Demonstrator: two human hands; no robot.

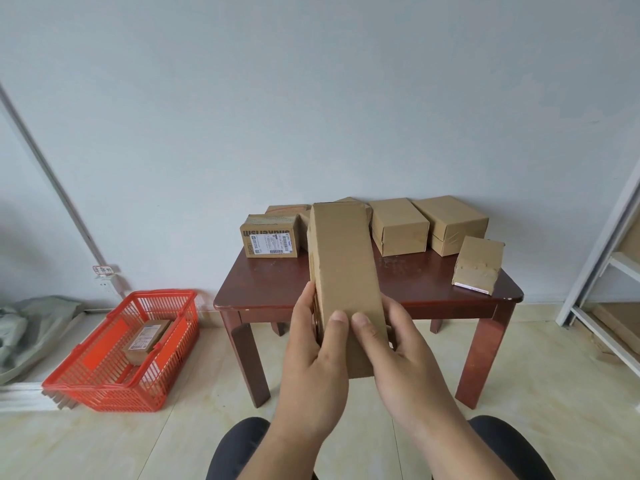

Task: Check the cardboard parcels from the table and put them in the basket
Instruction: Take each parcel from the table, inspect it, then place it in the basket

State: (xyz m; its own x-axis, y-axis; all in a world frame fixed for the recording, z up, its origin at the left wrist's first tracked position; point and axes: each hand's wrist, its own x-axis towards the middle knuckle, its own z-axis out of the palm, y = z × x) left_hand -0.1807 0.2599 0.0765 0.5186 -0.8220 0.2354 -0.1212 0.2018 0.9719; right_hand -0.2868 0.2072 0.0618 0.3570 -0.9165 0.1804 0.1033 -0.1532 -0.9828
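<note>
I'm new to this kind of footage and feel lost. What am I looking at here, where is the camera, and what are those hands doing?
One picture, from a camera worn on a person's head, looking forward and down. No machine: the left hand and right hand together grip a long cardboard parcel, held up before a dark wooden table. More cardboard boxes sit on the table, one with a printed label. On the floor to the left stands a red basket with one parcel inside.
</note>
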